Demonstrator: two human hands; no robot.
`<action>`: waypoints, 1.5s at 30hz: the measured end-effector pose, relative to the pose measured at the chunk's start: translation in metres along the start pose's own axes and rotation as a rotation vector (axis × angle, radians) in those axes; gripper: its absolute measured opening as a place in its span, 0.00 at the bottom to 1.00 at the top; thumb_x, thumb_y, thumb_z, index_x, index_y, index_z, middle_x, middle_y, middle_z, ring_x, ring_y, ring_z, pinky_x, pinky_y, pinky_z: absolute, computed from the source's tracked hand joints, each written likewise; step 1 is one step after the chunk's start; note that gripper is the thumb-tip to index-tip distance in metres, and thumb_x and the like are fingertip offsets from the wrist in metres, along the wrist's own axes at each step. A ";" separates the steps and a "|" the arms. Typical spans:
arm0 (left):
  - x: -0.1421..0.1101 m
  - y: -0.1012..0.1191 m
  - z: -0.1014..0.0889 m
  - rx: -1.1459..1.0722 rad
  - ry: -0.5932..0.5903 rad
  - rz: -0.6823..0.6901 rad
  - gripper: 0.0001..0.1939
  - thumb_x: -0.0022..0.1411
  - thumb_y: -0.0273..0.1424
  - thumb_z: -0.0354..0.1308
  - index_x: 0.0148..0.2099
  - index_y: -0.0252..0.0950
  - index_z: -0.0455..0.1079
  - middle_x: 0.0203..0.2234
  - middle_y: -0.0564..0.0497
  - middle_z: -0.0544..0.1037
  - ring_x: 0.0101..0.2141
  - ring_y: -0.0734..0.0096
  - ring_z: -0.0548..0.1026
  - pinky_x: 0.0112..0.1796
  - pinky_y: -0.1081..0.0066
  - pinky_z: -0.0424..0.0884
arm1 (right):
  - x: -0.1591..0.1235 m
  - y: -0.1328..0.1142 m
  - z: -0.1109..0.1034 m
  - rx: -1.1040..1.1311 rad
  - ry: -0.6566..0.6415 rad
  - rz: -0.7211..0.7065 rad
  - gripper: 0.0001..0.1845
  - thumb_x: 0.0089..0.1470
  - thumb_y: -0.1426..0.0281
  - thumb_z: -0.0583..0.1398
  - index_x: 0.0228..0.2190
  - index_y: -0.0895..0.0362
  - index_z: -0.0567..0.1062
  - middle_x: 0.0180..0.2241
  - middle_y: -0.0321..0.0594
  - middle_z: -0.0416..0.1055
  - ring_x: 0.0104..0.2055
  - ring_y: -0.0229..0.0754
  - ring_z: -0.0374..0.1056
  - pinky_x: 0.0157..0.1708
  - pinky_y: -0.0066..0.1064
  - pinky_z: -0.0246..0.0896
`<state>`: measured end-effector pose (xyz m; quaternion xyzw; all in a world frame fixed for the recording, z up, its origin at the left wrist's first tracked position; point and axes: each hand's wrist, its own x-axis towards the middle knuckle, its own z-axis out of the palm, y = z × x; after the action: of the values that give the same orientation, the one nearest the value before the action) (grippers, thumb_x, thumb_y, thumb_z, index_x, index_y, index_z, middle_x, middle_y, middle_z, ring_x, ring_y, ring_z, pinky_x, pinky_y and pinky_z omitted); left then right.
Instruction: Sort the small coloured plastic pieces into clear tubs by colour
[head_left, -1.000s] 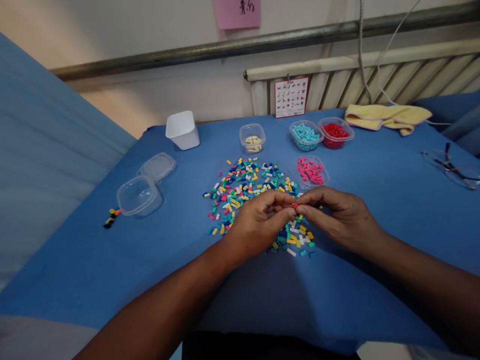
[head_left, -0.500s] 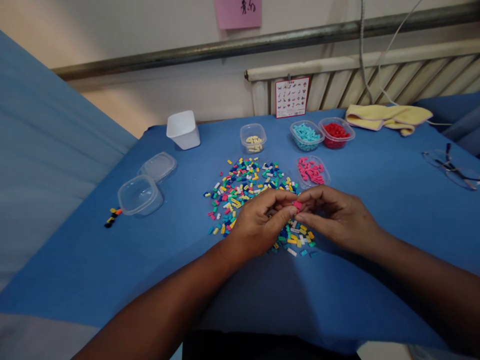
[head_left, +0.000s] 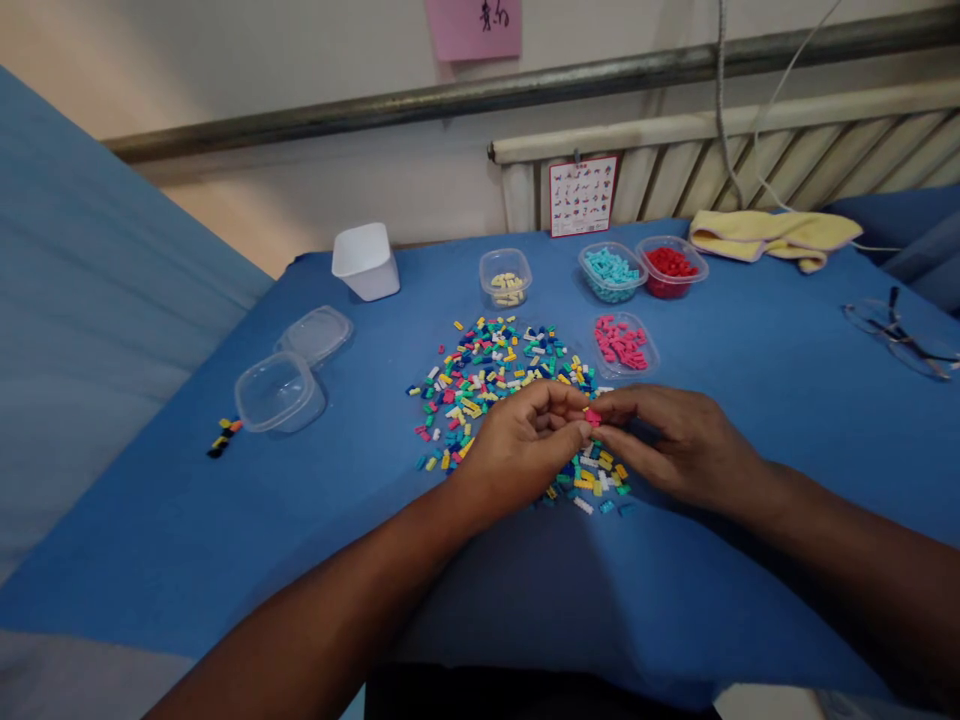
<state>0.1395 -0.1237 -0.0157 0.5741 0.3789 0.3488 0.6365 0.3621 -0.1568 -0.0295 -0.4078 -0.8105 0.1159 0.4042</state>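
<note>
Between the fingertips of both hands is a small pink building brick (head_left: 592,416), held over the near right part of a loose pile of mixed bricks (head_left: 480,385). My left hand (head_left: 529,437) pinches it from the left with thumb and fingers closed. From the right, my right hand (head_left: 667,440) grips it between thumb and forefinger. A bit of yellow shows at the brick's upper edge; I cannot tell whether it is attached. Just beyond my hands stands a clear tub (head_left: 651,366) of pink bricks. The hands cover part of the pile.
Farther back are clear tubs of pale yellow bricks (head_left: 507,290), turquoise bricks (head_left: 611,268) and red bricks (head_left: 671,265). At left stand a white container (head_left: 366,265), a clear tub (head_left: 277,395) and a lid (head_left: 316,335). Glasses (head_left: 904,335) and a yellow cloth (head_left: 772,235) lie right.
The pink brick has turned slightly between my fingertips, and a bit of yellow now shows at its upper edge. Both hands stay in nearly the same place.
</note>
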 end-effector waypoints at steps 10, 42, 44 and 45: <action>0.001 -0.003 0.000 -0.038 0.002 -0.008 0.15 0.63 0.35 0.75 0.46 0.35 0.77 0.34 0.51 0.81 0.35 0.73 0.79 0.40 0.71 0.76 | 0.002 -0.002 -0.001 -0.094 -0.011 -0.077 0.07 0.72 0.71 0.64 0.50 0.54 0.81 0.43 0.42 0.87 0.41 0.44 0.84 0.44 0.35 0.79; -0.003 0.016 -0.015 0.081 -0.229 -0.174 0.15 0.72 0.42 0.66 0.41 0.34 0.77 0.29 0.50 0.80 0.29 0.75 0.76 0.33 0.73 0.73 | 0.000 -0.002 -0.002 0.106 -0.069 0.027 0.10 0.72 0.65 0.66 0.51 0.46 0.87 0.42 0.39 0.88 0.39 0.44 0.84 0.42 0.37 0.81; -0.003 0.017 -0.015 0.069 -0.232 -0.179 0.15 0.72 0.43 0.67 0.41 0.34 0.77 0.28 0.50 0.80 0.29 0.75 0.76 0.33 0.73 0.73 | 0.000 -0.002 -0.002 0.119 -0.069 0.041 0.10 0.72 0.64 0.66 0.51 0.46 0.87 0.42 0.39 0.88 0.39 0.45 0.84 0.41 0.38 0.81; -0.003 0.017 -0.015 0.064 -0.235 -0.182 0.16 0.72 0.43 0.67 0.41 0.34 0.77 0.28 0.50 0.80 0.28 0.74 0.76 0.33 0.73 0.73 | 0.001 -0.003 -0.003 0.124 -0.068 0.044 0.10 0.72 0.64 0.66 0.51 0.46 0.87 0.42 0.39 0.88 0.39 0.45 0.84 0.41 0.38 0.81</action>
<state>0.1243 -0.1175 0.0008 0.5942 0.3632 0.2078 0.6868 0.3625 -0.1584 -0.0260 -0.3954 -0.8060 0.1883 0.3983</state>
